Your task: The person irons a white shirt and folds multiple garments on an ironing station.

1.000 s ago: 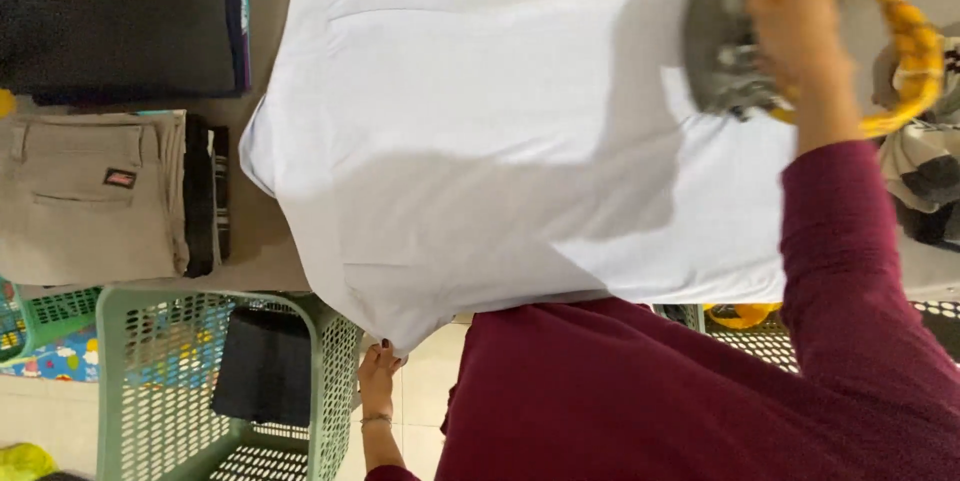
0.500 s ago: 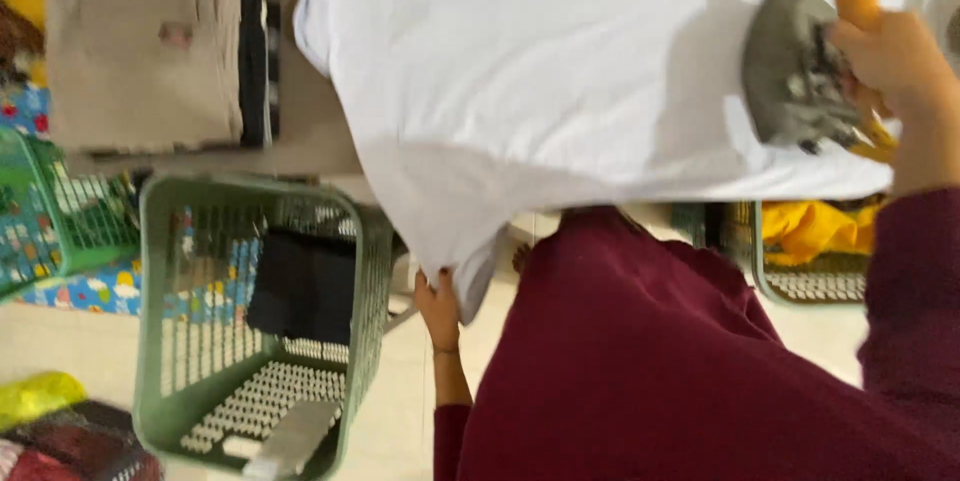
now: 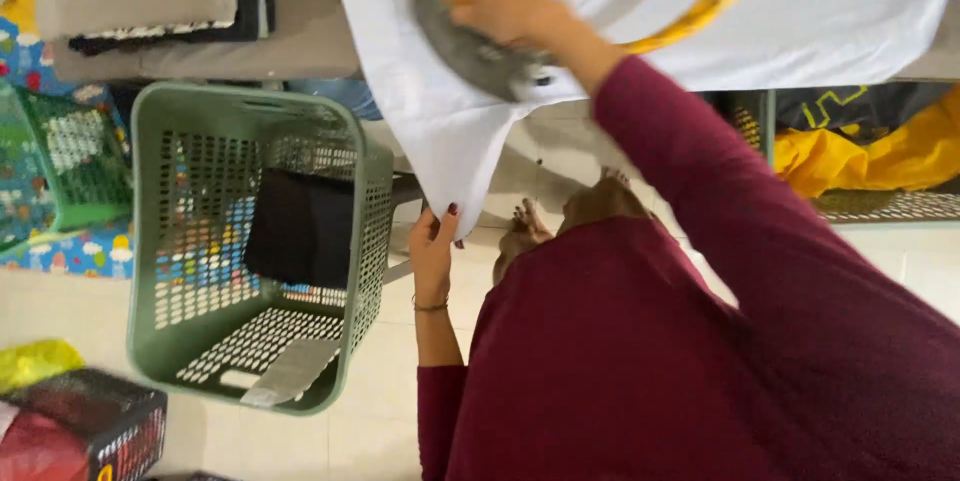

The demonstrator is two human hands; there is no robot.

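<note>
Our right hand [image 3: 510, 3] grips the orange-handled grey metal iron [image 3: 478, 53] on the white cotton garment [image 3: 620, 1]; our left hand [image 3: 433, 246] pinches its hanging corner beside the green plastic laundry basket [image 3: 150, 241].

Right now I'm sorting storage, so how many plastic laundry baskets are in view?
2 for sure: a large sage-green basket on the floor beside the left hand, and a brighter green one at the left edge. Another may sit under the yellow cloth.

The right hand [image 3: 510, 3] wraps over the iron [image 3: 480, 53], hiding its handle's middle. Above that hand, the white shirt [image 3: 600, 1] runs off the top edge.
</note>
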